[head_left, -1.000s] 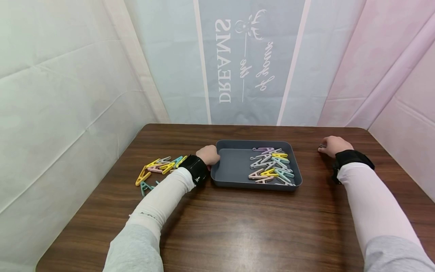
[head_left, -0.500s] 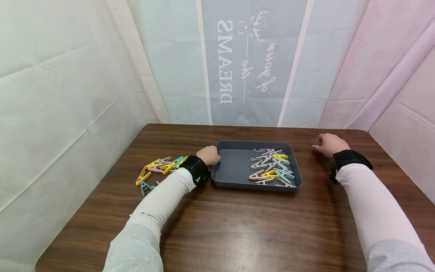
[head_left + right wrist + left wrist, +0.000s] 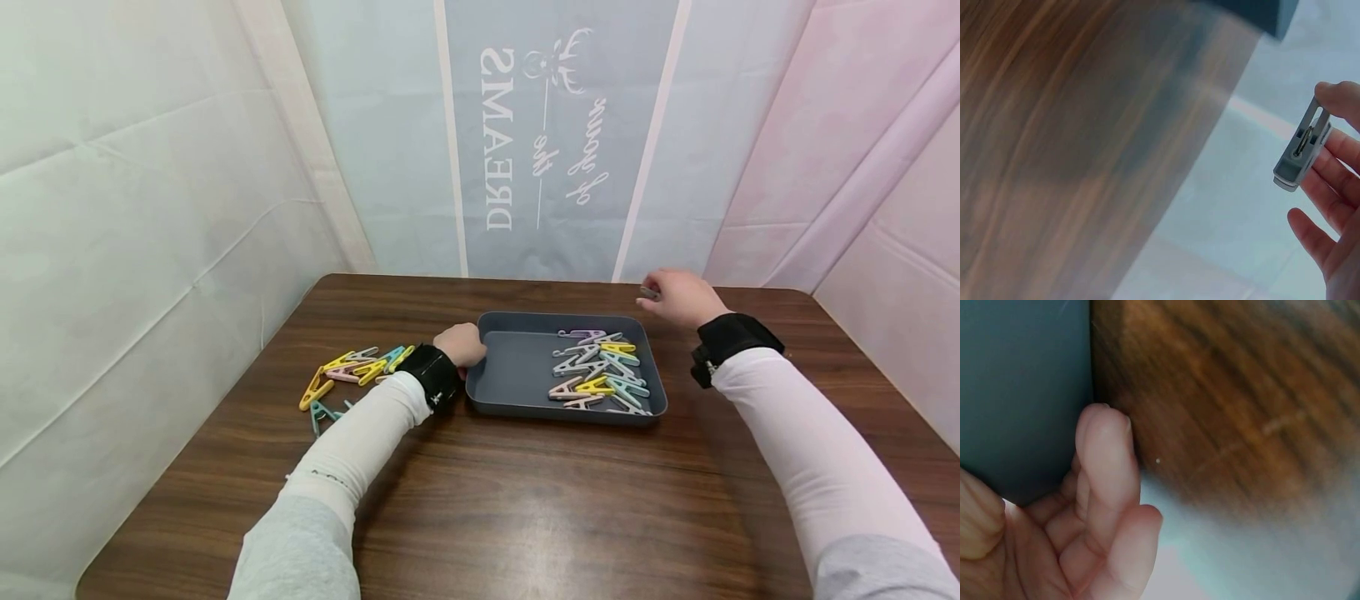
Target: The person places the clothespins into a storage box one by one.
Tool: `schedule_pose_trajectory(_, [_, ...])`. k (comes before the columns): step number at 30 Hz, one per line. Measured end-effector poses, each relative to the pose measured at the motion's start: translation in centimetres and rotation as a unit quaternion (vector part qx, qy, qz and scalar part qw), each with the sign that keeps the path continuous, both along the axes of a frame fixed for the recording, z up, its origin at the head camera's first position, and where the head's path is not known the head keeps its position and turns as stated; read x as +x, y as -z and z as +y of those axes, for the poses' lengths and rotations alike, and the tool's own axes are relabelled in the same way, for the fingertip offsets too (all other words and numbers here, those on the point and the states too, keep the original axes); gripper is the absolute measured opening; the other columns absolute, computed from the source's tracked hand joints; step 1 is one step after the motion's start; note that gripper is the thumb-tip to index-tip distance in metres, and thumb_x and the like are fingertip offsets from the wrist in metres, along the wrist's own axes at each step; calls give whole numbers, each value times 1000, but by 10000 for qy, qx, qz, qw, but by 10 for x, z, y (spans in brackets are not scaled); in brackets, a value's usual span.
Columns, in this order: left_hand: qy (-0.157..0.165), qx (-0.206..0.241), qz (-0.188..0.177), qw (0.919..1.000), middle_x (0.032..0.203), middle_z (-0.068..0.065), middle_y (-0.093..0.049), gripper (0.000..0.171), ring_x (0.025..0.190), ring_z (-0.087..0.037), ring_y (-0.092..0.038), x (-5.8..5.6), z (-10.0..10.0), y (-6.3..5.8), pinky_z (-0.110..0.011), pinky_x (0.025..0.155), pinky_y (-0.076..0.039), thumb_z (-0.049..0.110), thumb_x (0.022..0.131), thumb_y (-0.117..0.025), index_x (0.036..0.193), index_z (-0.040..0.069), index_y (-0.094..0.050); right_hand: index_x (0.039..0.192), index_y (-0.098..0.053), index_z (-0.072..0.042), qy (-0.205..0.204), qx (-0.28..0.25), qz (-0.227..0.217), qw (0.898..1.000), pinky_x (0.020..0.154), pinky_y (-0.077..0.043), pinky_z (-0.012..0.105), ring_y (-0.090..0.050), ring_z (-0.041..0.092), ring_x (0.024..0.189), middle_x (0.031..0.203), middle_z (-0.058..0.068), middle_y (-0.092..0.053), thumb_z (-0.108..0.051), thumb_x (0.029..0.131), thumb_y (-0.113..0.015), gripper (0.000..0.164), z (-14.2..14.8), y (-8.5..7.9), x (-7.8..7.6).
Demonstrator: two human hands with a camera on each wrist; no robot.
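Note:
A dark grey tray [image 3: 512, 371] stands on the wooden table with several clothespins [image 3: 600, 377] in its right half, in yellow, purple, grey, teal and pale pink. My left hand [image 3: 460, 344] grips the tray at its left rim; in the left wrist view its curled fingers [image 3: 1107, 456] lie against the tray wall. Beyond the tray's back right corner, my right hand [image 3: 681, 297] is raised over the table. It pinches a grey clothespin [image 3: 1304, 150] between thumb and fingers, with the metal spring showing in the right wrist view.
A loose pile of clothespins [image 3: 363, 367] lies left of the tray, partly behind my left forearm. A teal clothespin [image 3: 318, 414] is nearer the front. Cloth hangings [image 3: 555, 167] enclose the back and sides of the table [image 3: 540, 500].
My right hand has lifted off the table's right side and come left toward the tray, carrying the grey clothespin. The left hand stays at the tray rim.

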State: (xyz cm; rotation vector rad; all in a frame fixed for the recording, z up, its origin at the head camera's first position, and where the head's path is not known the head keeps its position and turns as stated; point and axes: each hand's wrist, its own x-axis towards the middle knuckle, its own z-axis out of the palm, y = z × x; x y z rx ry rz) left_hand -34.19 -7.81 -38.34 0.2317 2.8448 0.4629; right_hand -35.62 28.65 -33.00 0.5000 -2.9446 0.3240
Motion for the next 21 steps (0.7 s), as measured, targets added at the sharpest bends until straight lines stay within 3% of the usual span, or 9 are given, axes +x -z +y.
schedule_pose_trajectory(10, [33, 33, -16, 10000, 62, -9, -64, 29, 41, -16, -62, -1, -2, 2, -29, 43, -51, 16, 97, -47, 74, 5, -62, 108, -63, 1, -996, 236, 291, 9943, 77, -49, 48, -61, 29, 87, 97, 14, -64, -19, 88, -71, 29, -63, -9, 9])
schedule_pose_trajectory(17, [16, 85, -33, 10000, 63, -9, -64, 29, 43, -16, -63, -2, -2, 2, -29, 44, -52, 16, 97, -47, 75, 5, -62, 106, -68, -4, -1905, 558, 296, 9796, 77, -51, 44, -60, 25, 88, 97, 9, -64, -17, 86, -75, 25, -104, -5, 18])
schedule_pose_trajectory(21, [15, 98, -53, 9999, 64, -9, -64, 29, 43, -17, -63, -1, -1, 2, -29, 45, -52, 16, 98, -47, 76, 4, -63, 104, -70, -5, -2225, 844, 435, 9703, 78, -51, 42, -60, 26, 89, 94, 8, -63, -15, 84, -77, 24, -116, 3, 21])
